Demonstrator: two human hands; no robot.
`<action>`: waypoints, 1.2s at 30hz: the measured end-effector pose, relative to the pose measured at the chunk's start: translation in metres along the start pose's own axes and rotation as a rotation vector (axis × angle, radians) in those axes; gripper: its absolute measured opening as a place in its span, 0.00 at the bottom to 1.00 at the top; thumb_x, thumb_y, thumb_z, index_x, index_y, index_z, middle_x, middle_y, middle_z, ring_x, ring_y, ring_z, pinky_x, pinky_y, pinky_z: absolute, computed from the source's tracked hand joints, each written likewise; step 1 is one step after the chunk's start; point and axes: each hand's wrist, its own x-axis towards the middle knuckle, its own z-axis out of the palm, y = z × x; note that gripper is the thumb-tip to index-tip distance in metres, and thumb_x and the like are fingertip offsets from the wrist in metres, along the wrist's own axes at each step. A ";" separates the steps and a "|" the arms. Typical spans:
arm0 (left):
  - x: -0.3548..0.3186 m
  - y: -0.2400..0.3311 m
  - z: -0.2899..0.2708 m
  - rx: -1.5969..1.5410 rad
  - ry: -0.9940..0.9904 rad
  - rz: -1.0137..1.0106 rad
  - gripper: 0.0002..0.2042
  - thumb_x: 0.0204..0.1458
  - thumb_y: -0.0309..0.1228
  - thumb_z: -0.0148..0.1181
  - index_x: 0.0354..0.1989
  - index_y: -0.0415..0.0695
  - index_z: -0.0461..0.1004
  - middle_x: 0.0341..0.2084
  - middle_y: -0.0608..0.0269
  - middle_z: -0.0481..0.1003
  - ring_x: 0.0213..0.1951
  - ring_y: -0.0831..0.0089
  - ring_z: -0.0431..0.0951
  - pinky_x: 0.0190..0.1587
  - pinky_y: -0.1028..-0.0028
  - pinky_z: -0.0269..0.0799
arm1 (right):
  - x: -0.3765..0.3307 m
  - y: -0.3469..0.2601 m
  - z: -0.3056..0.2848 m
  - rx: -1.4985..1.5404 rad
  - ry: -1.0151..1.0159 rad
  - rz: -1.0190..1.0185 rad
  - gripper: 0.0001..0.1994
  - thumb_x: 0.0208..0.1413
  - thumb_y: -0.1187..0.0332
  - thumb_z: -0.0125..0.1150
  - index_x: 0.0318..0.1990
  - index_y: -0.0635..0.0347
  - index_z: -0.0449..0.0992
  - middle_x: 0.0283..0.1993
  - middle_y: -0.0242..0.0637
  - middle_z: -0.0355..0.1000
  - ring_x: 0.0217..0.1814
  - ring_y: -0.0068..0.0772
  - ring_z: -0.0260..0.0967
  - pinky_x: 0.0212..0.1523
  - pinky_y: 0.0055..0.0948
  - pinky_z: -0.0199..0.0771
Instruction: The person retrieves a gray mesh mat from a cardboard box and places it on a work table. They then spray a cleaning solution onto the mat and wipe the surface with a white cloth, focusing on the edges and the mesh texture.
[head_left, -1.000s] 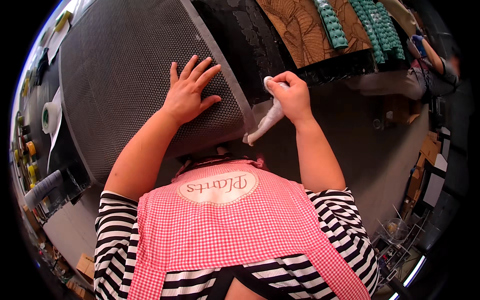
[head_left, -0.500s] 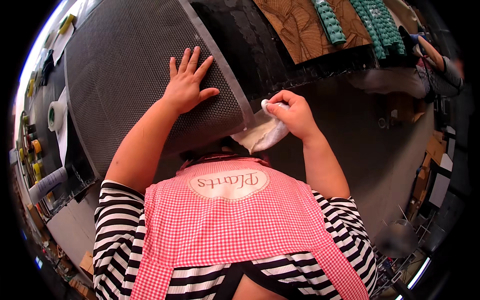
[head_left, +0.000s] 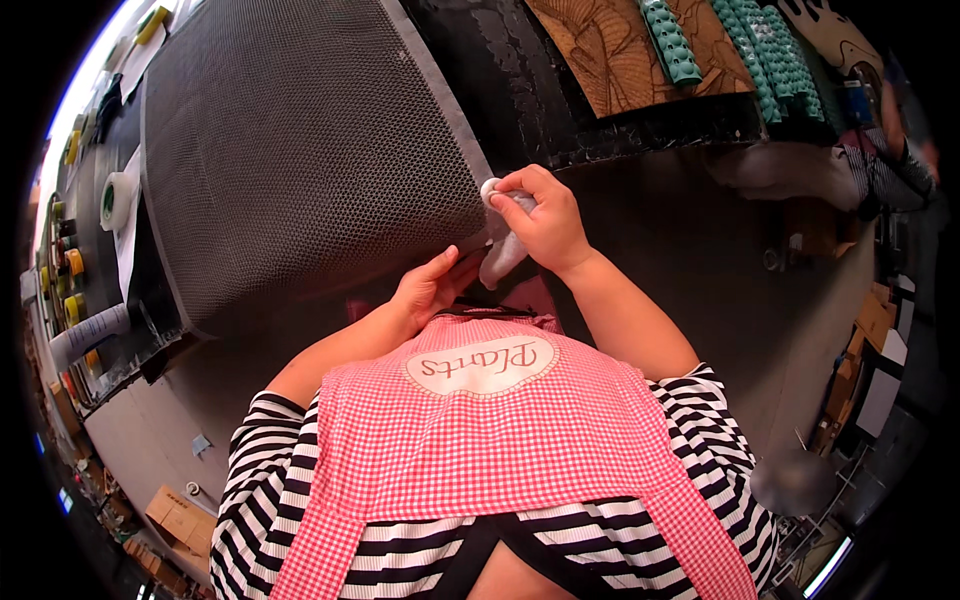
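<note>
A dark grey mesh mat with a plain grey border covers the worktop in front of me. At the mat's near right corner, my right hand pinches a bunched white cloth, which hangs down from the fingers. My left hand is just off the near edge of the mat, close to my apron. Its thumb stands apart from the cupped fingers, and no held thing shows in it. The fingertips lie in shadow beside the hanging cloth.
A brown patterned board lies at the far right with a green bumpy roll on it. More green bumpy pieces are beside it. White tape stands on the left. Another person works at the right.
My left hand has left the mat's surface and come down to its near edge. The right hand has moved slightly left and up, still holding the cloth.
</note>
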 end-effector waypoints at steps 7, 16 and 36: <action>0.003 -0.017 0.020 -0.198 -0.279 0.199 0.18 0.62 0.38 0.55 0.53 0.38 0.71 0.52 0.53 0.75 0.58 0.58 0.72 0.67 0.59 0.61 | -0.034 0.001 0.027 -0.185 -0.013 -0.023 0.04 0.50 0.68 0.65 0.30 0.55 0.77 0.31 0.36 0.73 0.36 0.44 0.73 0.36 0.40 0.72; 0.002 -0.028 0.027 -0.230 -0.262 0.329 0.18 0.66 0.39 0.46 0.51 0.36 0.71 0.49 0.51 0.76 0.52 0.57 0.75 0.63 0.57 0.65 | -0.057 -0.013 0.025 -0.298 0.081 -0.102 0.04 0.48 0.69 0.65 0.29 0.57 0.76 0.32 0.39 0.74 0.37 0.48 0.73 0.39 0.41 0.72; -0.028 -0.027 0.050 -0.137 -0.039 0.374 0.16 0.67 0.34 0.44 0.52 0.33 0.69 0.50 0.47 0.75 0.51 0.55 0.77 0.61 0.55 0.70 | 0.035 -0.014 0.001 -0.341 -0.180 -0.365 0.05 0.50 0.68 0.64 0.29 0.56 0.74 0.31 0.38 0.72 0.37 0.46 0.72 0.40 0.43 0.72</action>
